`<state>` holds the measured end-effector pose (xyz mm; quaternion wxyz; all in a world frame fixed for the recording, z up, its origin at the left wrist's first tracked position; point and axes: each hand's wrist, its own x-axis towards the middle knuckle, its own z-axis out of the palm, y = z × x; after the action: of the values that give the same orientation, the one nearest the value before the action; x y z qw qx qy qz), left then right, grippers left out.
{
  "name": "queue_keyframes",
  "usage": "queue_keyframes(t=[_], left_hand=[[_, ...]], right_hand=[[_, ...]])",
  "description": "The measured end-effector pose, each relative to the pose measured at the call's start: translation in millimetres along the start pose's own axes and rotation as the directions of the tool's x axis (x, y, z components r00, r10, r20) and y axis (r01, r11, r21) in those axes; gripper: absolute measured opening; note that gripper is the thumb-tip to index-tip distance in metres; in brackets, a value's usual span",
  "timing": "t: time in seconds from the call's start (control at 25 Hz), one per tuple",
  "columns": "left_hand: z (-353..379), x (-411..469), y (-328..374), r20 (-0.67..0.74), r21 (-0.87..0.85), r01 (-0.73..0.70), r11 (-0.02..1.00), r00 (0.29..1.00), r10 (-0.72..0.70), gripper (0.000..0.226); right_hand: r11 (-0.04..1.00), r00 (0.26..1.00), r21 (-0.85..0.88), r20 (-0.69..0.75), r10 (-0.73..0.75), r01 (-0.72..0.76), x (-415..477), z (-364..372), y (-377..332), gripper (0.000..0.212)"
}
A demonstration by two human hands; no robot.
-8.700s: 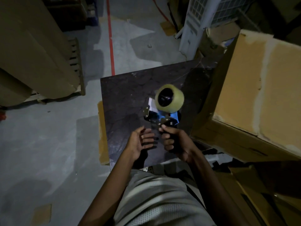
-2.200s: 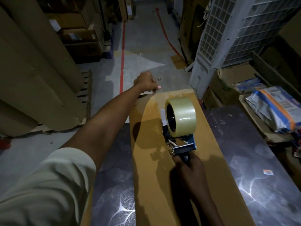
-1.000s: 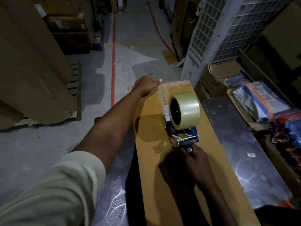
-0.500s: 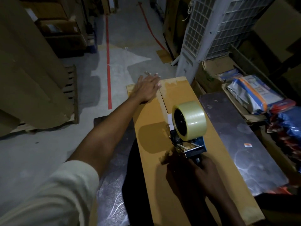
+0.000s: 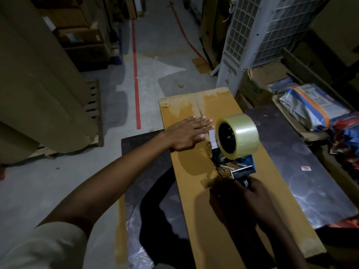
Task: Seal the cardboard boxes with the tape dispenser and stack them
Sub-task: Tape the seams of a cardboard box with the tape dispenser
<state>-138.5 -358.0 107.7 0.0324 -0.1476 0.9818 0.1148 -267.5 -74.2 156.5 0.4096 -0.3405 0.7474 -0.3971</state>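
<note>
Cardboard box [image 5: 186, 171] on the desk [image 5: 303, 148]: left hand [image 5: 186, 133], fingers [image 5: 202, 121] straight, has slid back from the far edge, pressing the seam [image 5: 199, 109]; right hand [image 5: 240, 199] grips the tape dispenser [image 5: 236, 150], drawn nearer, mid-box. Sealing seems half done.

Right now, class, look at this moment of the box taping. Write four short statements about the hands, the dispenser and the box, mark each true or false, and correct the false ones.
1. The left hand lies flat, fingers straight, on the cardboard box. True.
2. The right hand is empty. False: it grips the handle of the tape dispenser.
3. The box lies on the floor. False: it lies on a dark table.
4. A red line runs along the floor beyond the box. True.
</note>
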Motion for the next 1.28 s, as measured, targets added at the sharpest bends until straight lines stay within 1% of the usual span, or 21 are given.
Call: queue_keyframes(t=[0.08, 0.2, 0.28, 0.36, 0.44, 0.48, 0.56, 0.72, 0.84, 0.92, 1.0, 1.2, 1.28], left_hand=[[-5, 8, -13, -0.017, 0.020, 0.048, 0.999, 0.999, -0.048, 0.052], [-7, 21, -31, -0.052, 0.041, 0.218, 0.975, 0.975, -0.215, 0.058], [-8, 25, -33, -0.067, 0.054, 0.266, 0.962, 0.963, -0.262, 0.060], [-6, 21, -26, -0.072, 0.059, 0.252, 0.966, 0.966, -0.248, 0.061], [-3, 10, -13, -0.053, 0.066, 0.200, 0.978, 0.979, -0.196, 0.060], [0, 3, -4, -0.043, 0.069, 0.174, 0.982, 0.984, -0.171, 0.059], [6, -10, 16, -0.055, 0.065, 0.170, 0.983, 0.985, -0.166, 0.057], [11, -18, 29, -0.094, 0.057, 0.223, 0.973, 0.972, -0.217, 0.056], [9, -19, 30, -0.120, 0.025, 0.238, 0.971, 0.965, -0.233, 0.053], [9, -21, 33, -0.128, 0.017, 0.227, 0.974, 0.966, -0.223, 0.052], [10, -22, 35, -0.133, 0.016, 0.223, 0.975, 0.967, -0.219, 0.051], [11, -24, 35, -0.110, 0.075, 0.212, 0.974, 0.973, -0.204, 0.051], [12, -24, 33, -0.108, 0.084, 0.218, 0.972, 0.972, -0.208, 0.052]], right_hand=[[1.000, 1.000, -0.005, -0.012, 0.010, -0.010, 3, 0, 4, 0.013], [1.000, 1.000, -0.007, -0.010, 0.021, -0.021, 5, 0, 10, 0.012], [1.000, 1.000, 0.005, -0.006, 0.021, -0.021, 5, 1, 10, 0.011], [1.000, 1.000, 0.021, 0.004, 0.013, -0.013, 4, 1, 7, 0.011], [1.000, 1.000, 0.006, -0.003, 0.006, -0.006, 4, 2, 8, 0.029], [1.000, 1.000, -0.007, -0.006, 0.001, -0.001, 5, 2, 9, 0.035], [1.000, 1.000, -0.019, -0.017, -0.005, 0.005, 6, 2, 12, 0.039], [0.997, 0.999, -0.083, -0.044, 0.002, -0.006, 8, 4, 13, 0.032], [0.990, 0.999, -0.140, -0.033, -0.031, 0.026, 6, 4, 12, 0.037], [0.988, 0.998, -0.145, -0.011, -0.056, 0.054, 2, 3, 15, 0.038], [0.990, 0.999, -0.136, -0.003, -0.043, 0.042, -3, 2, 17, 0.038], [0.989, 0.999, -0.143, -0.035, -0.029, 0.024, -29, -5, 25, 0.029], [0.991, 0.999, -0.132, -0.039, -0.017, 0.012, -50, -12, 36, 0.022]])
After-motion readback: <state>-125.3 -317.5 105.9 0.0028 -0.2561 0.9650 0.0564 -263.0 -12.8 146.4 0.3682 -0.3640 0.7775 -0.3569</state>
